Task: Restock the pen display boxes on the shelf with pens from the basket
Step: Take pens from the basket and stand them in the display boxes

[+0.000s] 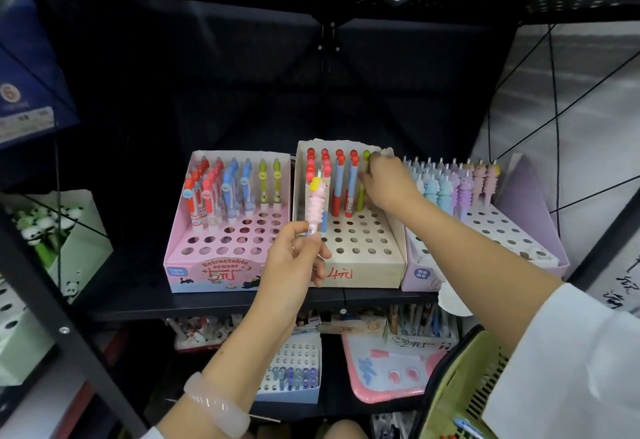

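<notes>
Shelf [214, 303] carries three pen display boxes: pink box [194, 258], beige box [367, 274], lilac box [554, 267]. Basket [446, 393] hangs at lower right. Right hand [388, 185], grip closed round a green pen [361, 196], seats it in the beige box's back row. Left hand [294, 258] pinches a pink pen [317, 203] upright by its lower barrel. Pens judged light, stiff; soft toppers, so hold the barrel. Neighbouring red pens crowd the slot.
</notes>
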Demonstrator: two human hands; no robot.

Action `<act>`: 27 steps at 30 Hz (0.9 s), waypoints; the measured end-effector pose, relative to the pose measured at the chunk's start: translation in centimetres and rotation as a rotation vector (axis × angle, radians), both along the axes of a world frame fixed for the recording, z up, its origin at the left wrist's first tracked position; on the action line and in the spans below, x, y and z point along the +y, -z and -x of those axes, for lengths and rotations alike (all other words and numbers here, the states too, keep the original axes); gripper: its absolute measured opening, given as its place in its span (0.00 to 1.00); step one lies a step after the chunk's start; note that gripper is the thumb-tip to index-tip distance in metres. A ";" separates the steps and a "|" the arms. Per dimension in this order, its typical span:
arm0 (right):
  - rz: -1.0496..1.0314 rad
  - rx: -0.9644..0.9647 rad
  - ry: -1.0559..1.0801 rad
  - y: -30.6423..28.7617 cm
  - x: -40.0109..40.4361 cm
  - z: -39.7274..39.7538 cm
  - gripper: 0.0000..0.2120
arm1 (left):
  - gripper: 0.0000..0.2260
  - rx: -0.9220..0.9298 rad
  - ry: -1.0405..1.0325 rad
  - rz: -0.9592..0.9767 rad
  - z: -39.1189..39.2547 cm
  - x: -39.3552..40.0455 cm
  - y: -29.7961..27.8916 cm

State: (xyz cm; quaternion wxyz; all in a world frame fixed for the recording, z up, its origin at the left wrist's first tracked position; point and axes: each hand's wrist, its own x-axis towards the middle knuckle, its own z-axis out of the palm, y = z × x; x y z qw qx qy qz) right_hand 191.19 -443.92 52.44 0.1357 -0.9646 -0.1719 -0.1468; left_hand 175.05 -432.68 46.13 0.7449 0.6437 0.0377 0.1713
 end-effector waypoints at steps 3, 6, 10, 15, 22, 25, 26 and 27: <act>-0.011 0.049 0.036 -1.0 0.0 1.1 0.12 | 0.05 -0.011 0.011 0.002 0.0 -0.3 -0.1; -0.362 -0.002 -0.146 -1.2 -0.9 3.9 0.16 | 0.05 -0.035 0.036 -0.008 0.0 -0.9 -0.3; -0.744 0.344 -0.447 -0.2 -2.8 8.9 0.13 | 0.05 -0.062 0.074 -0.016 -0.5 -2.6 -0.8; -0.894 0.270 -0.407 -0.3 -6.7 8.7 0.08 | 0.09 -0.112 0.109 -0.175 -1.8 -6.2 -1.6; -1.037 -0.056 -0.095 -1.8 -15.9 2.8 0.06 | 0.17 -0.138 0.138 -0.711 -4.2 -8.5 -3.0; -0.945 -0.113 0.013 -1.3 -18.2 -0.1 0.07 | 0.17 -0.153 0.178 -0.792 -5.3 -9.7 -3.3; -0.898 -0.130 0.037 -1.1 -18.5 -0.8 0.07 | 0.18 -0.158 0.192 -0.815 -5.6 -10.1 -3.4; -0.852 -0.145 0.059 -0.9 -18.7 -1.4 0.07 | 0.18 -0.159 0.201 -0.832 -6.0 -10.4 -3.4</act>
